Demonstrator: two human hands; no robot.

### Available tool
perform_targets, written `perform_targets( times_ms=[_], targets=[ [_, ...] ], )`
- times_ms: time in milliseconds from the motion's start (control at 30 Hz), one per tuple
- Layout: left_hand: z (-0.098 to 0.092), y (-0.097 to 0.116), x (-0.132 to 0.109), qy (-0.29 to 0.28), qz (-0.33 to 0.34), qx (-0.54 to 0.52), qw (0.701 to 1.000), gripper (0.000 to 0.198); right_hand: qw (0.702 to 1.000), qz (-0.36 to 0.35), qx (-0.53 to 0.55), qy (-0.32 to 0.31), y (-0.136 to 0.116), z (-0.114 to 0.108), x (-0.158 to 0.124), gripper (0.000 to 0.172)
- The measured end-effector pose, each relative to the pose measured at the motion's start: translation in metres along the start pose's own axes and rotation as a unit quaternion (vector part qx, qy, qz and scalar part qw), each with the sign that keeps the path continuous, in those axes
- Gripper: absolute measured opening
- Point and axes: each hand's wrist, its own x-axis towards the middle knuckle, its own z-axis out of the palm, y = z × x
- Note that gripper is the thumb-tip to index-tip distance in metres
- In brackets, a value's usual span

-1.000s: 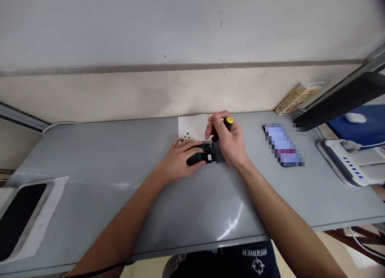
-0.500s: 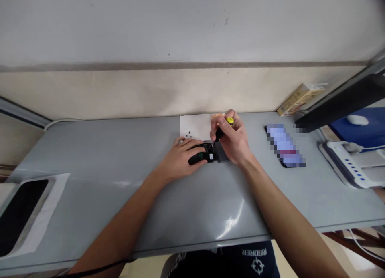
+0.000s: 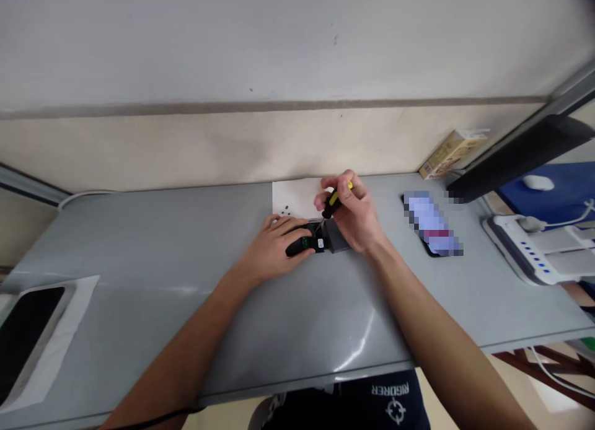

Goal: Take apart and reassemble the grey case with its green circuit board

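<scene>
My left hand (image 3: 277,247) grips a small black device (image 3: 314,243) with a green circuit board showing and a white label near its right end. The device lies at the far middle of the grey table. In my right hand (image 3: 352,207) is a black and yellow screwdriver (image 3: 333,201), its tip down at the device's open part. A dark grey flat piece (image 3: 338,236) sits under and beside my right hand. Behind the device lies a white paper sheet (image 3: 297,194) with several tiny black bits (image 3: 285,210) on it.
On the right are a phone (image 3: 432,225), a white power strip (image 3: 523,250), a carton (image 3: 450,154), a black screen-like object (image 3: 520,157) and a white mouse (image 3: 538,183). A black-topped object (image 3: 30,337) rests on paper at the left. The wall borders the table's far edge.
The whole view has shifted slightly. The screwdriver handle is turned, showing more of its yellow side, and the fingers of my right hand have changed position around it.
</scene>
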Motion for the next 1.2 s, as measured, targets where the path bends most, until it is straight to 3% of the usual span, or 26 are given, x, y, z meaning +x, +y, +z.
perform_targets(
  times_ms=[167, 400, 467, 700, 867, 1033, 1200],
  targets=[
    [0.002, -0.002, 0.0, -0.003, -0.004, 0.001, 1.0, 0.022, 0.999, 0.0, 0.038, 0.027, 0.003, 0.003, 0.0, 0.051],
    [0.002, -0.002, -0.001, 0.008, 0.0, 0.006, 1.0, 0.02, 0.99, 0.034, 0.136, -0.021, -0.003, 0.001, 0.003, 0.041],
    [0.001, -0.002, 0.0, 0.004, 0.005, 0.002, 1.0, 0.02, 0.99, 0.03, 0.136, -0.023, -0.003, -0.003, 0.002, 0.036],
    [-0.001, -0.001, 0.0, -0.003, 0.006, -0.004, 1.0, 0.02, 0.999, -0.016, 0.04, 0.025, 0.004, -0.004, 0.001, 0.049],
    [0.003, -0.004, -0.001, 0.021, 0.013, 0.003, 1.0, 0.021, 0.996, 0.005, 0.084, -0.001, -0.002, 0.0, 0.003, 0.049],
    [0.004, -0.004, -0.001, 0.024, 0.017, 0.007, 1.0, 0.021, 0.993, 0.004, 0.12, -0.012, -0.001, -0.005, 0.001, 0.034],
    [0.003, -0.003, -0.001, 0.02, 0.017, 0.007, 1.0, 0.021, 0.994, -0.015, 0.104, -0.004, 0.006, -0.005, 0.0, 0.04]
  ],
)
